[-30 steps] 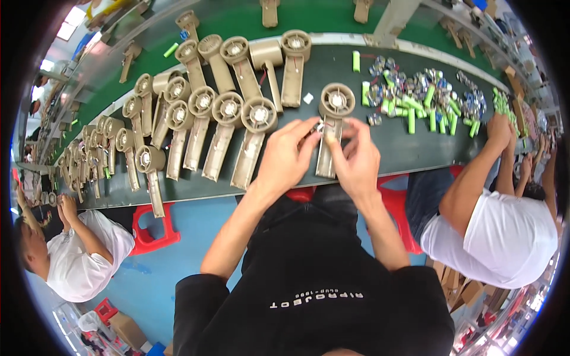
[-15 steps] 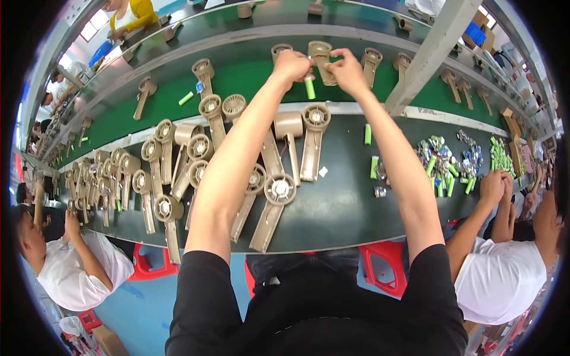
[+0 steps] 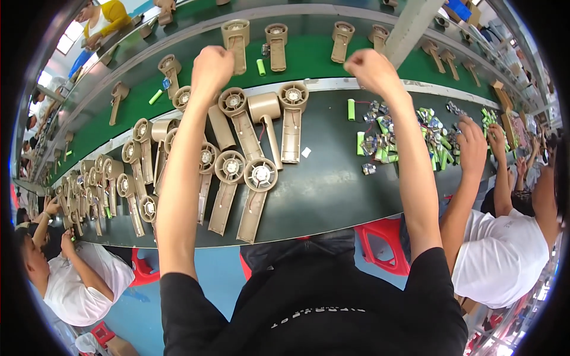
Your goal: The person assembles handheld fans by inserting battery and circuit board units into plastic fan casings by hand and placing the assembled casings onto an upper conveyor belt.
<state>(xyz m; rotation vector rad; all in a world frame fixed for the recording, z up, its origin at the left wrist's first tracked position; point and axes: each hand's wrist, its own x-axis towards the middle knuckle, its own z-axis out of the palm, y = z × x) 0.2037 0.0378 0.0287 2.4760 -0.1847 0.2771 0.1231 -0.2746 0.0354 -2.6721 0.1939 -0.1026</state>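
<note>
My left hand (image 3: pixel 212 70) is over the green belt, its fingers curled in beside the handle of a beige fan housing (image 3: pixel 236 44). Its fingertips are hidden, so I cannot tell whether they grip anything. My right hand (image 3: pixel 373 70) hangs at the belt's near edge with fingers bent together and nothing showing in them. It is nearest another fan housing (image 3: pixel 341 43). Between my hands lies a third fan housing (image 3: pixel 276 48), with a small circuit board (image 3: pixel 266 50) at its side and a green battery cell (image 3: pixel 261 67) next to it.
Many beige fan housings (image 3: pixel 261 178) crowd the dark table's left half. Green cells with circuit boards (image 3: pixel 436 133) are heaped at the right. A metal post (image 3: pixel 415 32) rises beyond my right hand. Co-workers sit on both sides, one with a hand (image 3: pixel 472 142) near the heap.
My hands have parted, leaving the fan housing and green cell on the belt. The left hand has gone left, the right hand slightly right. The view has shifted too.
</note>
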